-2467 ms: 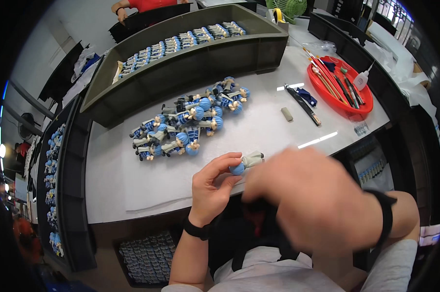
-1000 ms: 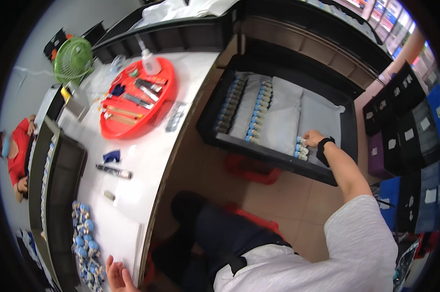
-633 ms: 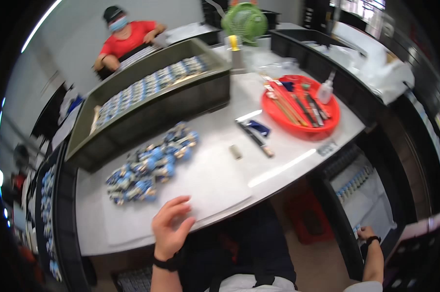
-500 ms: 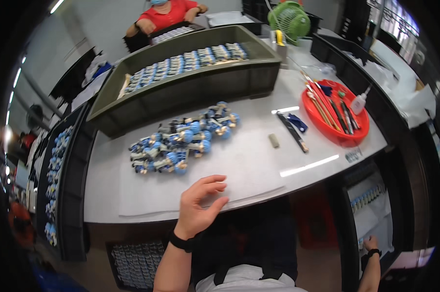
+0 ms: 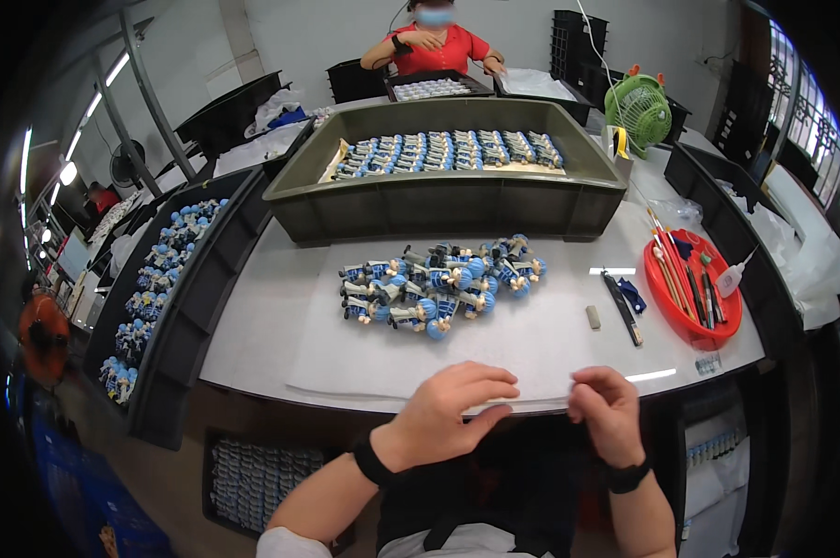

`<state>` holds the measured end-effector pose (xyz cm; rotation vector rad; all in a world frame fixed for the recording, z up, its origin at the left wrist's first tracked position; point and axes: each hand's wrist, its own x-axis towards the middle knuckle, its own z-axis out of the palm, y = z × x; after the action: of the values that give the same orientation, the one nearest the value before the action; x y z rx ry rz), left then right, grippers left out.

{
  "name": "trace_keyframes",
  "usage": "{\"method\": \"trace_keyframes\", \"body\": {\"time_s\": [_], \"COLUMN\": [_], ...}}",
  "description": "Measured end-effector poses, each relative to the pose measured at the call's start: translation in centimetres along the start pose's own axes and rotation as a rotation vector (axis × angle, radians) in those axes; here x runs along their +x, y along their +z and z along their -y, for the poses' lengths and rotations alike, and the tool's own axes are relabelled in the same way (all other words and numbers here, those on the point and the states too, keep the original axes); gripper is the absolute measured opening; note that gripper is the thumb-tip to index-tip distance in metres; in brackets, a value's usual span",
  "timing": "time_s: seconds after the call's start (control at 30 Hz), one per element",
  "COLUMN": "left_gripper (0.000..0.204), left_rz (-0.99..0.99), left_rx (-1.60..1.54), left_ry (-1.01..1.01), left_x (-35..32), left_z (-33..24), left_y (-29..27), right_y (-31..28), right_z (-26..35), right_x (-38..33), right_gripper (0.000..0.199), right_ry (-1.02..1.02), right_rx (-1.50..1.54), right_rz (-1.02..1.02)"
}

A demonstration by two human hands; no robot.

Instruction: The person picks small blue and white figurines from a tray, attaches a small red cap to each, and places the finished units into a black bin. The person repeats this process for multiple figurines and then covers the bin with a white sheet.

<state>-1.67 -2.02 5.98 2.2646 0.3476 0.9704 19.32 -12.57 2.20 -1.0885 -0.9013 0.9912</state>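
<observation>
My left hand (image 5: 449,414) hovers over the front edge of the white table, fingers stretched out and thumb apart, holding nothing. To its right, my right hand (image 5: 608,416) is raised at the same edge. Its fingers are loosely curled, with no object showing between them and the thumb. Beyond both hands lies a loose pile of small figurines (image 5: 443,284) with blue caps and blue-and-grey clothes, on a white sheet (image 5: 345,372). Neither hand touches the pile. Behind it stands a large olive-grey bin (image 5: 438,216) with rows of similar figurines (image 5: 452,152).
A red bowl (image 5: 685,321) of brushes and pens stands at right, with a white dropper bottle (image 5: 730,279). Nearer lie a black tool (image 5: 621,307) and a grey block (image 5: 594,317). A black tray (image 5: 173,344) holds figurines at left. A person (image 5: 438,46) works opposite.
My right hand has come up from the tray at lower right to the table edge. My left hand stays open near the edge. The view has swung, shifting the table rightward in the picture.
</observation>
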Motion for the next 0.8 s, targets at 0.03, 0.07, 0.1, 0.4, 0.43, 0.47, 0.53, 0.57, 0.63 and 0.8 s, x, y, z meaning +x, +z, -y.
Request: {"method": "trace_keyframes", "body": {"time_s": [0.03, 0.07, 0.1, 0.4, 0.43, 0.47, 0.53, 0.57, 0.63, 0.8], "left_gripper": [0.022, 0.022, 0.020, 0.021, 0.020, 0.019, 0.018, 0.017, 0.019, 0.022], "left_rz": [0.005, -0.004, -0.014, 0.141, 0.182, 0.226, 0.257, 0.277, 0.074, -0.173], "left_rx": [0.048, 0.115, 0.178, 0.587, 0.647, 0.697, 0.763, 0.798, 0.639, -0.119], "left_ry": [-0.002, 0.043, 0.061, -0.070, -0.101, -0.131, -0.111, -0.110, -0.059, -0.305], "left_x": [0.4, 1.2, 2.3, 8.3, 8.7, 9.0, 9.5, 9.6, 9.5, 7.2], "left_z": [-0.2, 0.5, 0.8, 7.4, 7.5, 7.6, 7.9, 8.0, 7.5, 3.7], "left_y": [-1.6, -2.8, -4.0, -5.7, -5.4, -5.0, -4.6, -4.5, -5.1, -5.7], "right_y": [2.1, 3.8, 5.2, 8.3, 8.2, 8.2, 8.2, 8.2, 8.2, 8.0], "right_z": [-0.6, -0.9, -0.8, -4.9, -5.0, -5.1, -4.9, -5.1, -5.2, -4.5], "right_x": [1.2, 2.0, 2.9, 5.9, 5.9, 6.0, 5.9, 5.9, 6.0, 6.0], "right_gripper": [0.016, 0.017, 0.017, 0.017, 0.016, 0.015, 0.015, 0.015, 0.018, 0.045], "right_ry": [0.017, 0.023, 0.007, -0.119, -0.125, -0.147, -0.153, -0.149, -0.147, -0.236], "right_rx": [0.054, 0.045, 0.035, -0.170, -0.182, -0.167, -0.161, -0.151, -0.156, -0.166], "right_rz": [0.067, 0.081, 0.091, 0.091, 0.096, 0.078, 0.062, 0.057, 0.057, 0.075]}}
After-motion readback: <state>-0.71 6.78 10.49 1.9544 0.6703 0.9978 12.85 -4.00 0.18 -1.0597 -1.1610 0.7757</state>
